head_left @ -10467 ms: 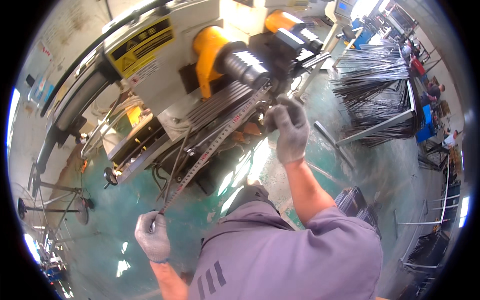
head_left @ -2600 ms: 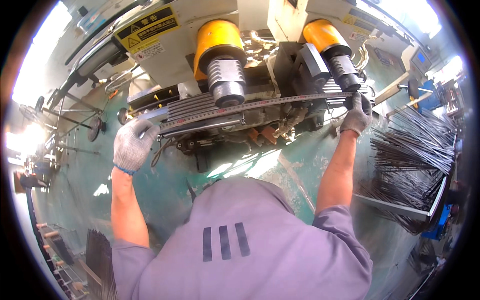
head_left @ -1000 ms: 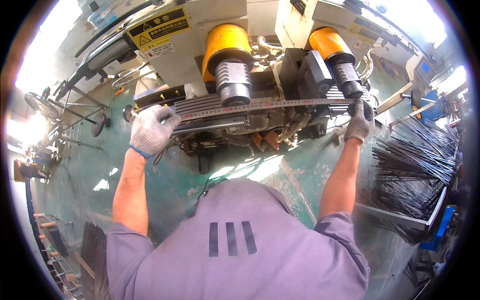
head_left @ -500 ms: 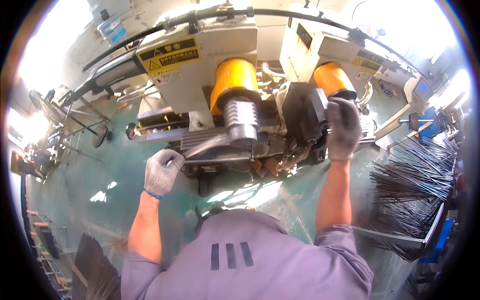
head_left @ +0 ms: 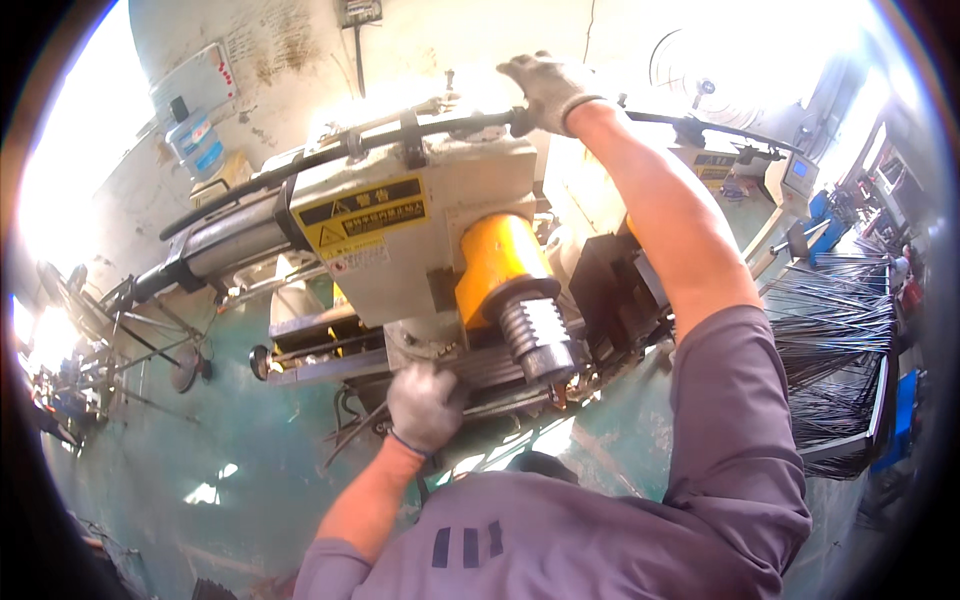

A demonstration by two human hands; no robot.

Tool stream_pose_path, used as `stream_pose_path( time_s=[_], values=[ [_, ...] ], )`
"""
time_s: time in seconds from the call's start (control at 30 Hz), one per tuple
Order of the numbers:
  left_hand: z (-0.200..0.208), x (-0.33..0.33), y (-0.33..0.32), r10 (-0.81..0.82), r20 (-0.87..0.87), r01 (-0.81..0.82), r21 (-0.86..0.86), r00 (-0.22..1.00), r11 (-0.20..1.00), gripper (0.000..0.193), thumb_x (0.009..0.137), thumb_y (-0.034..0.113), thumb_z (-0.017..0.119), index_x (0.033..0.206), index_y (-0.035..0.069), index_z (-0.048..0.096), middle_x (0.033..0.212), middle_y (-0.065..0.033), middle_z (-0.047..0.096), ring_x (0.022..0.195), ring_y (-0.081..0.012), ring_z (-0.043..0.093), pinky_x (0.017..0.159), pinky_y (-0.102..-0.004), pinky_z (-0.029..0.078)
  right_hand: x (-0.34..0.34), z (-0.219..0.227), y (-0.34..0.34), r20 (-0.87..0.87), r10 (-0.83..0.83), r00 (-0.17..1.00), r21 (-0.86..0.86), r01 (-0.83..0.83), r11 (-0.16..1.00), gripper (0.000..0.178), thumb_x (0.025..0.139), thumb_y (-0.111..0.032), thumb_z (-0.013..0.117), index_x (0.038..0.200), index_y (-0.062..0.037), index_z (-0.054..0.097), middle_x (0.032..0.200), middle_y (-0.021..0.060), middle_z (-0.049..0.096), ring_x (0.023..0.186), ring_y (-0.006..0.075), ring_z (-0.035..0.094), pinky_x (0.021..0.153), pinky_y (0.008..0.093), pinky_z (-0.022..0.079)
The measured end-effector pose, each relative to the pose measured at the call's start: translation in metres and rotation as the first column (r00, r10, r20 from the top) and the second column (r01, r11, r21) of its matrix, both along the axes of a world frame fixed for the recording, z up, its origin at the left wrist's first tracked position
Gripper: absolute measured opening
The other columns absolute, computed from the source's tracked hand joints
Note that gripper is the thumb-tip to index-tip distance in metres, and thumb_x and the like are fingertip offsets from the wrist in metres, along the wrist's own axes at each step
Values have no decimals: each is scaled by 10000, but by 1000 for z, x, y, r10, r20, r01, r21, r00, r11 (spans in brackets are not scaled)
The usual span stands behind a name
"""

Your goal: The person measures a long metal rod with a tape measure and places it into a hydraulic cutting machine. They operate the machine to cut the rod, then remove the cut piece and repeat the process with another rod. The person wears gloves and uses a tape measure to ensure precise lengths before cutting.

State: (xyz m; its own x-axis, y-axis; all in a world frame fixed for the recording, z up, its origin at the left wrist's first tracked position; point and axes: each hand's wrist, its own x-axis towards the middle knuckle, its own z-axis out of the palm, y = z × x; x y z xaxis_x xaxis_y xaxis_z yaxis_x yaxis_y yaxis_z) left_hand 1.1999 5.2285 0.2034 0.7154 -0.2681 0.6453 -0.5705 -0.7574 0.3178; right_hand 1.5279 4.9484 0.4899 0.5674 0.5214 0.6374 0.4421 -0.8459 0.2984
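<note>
My left hand [head_left: 425,408], in a pale knitted glove and slightly blurred, is curled low at the machine's front edge. Thin bent metal rods [head_left: 357,434] stick out just left of it and seem to run into its grip, though the fingers hide the contact. High up, my right hand [head_left: 552,92], gloved too, reaches over the top of the machine beside the dark bar [head_left: 460,124]. Its fingers are stretched out to the left, and I see nothing held in them. Between the hands lie the pale machine head [head_left: 375,270], an orange cylinder [head_left: 497,258] and a ribbed metal roller [head_left: 535,330].
A second pale machine head with a control screen [head_left: 798,170] stands to the right. Bundles of thin metal rods [head_left: 830,350] fill a rack there. Back left are a water bottle [head_left: 195,140] and a metal stand [head_left: 150,335]. Green floor [head_left: 240,420] shows below.
My right hand has moved up and left, from beside the right-hand orange cylinder to the machine's top bar. My left hand has shifted right and down; bent rods now show beside it. The view has tilted upward.
</note>
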Motion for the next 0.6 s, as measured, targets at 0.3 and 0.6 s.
stream_pose_path(
  time_s=[0.3,0.6],
  values=[
    [-16,11,-2,70,8,-70,117,998,991,215,780,242,877,900,123,743,858,-100,667,766,-334,648,686,-483,511,11,-16,20,-74,53,996,-15,-55,998,808,965,-333,857,1662,-138,499,1585,176,618,1458,386,603,1249,458,504],
    [-9,27,-6,89,45,-93,109,995,990,290,778,248,860,1019,112,774,917,-95,691,784,-322,659,688,-474,522,28,7,28,-275,143,951,110,-116,987,876,933,-331,900,1669,-97,487,1753,132,464,1622,349,416,1363,496,358]
  ],
)
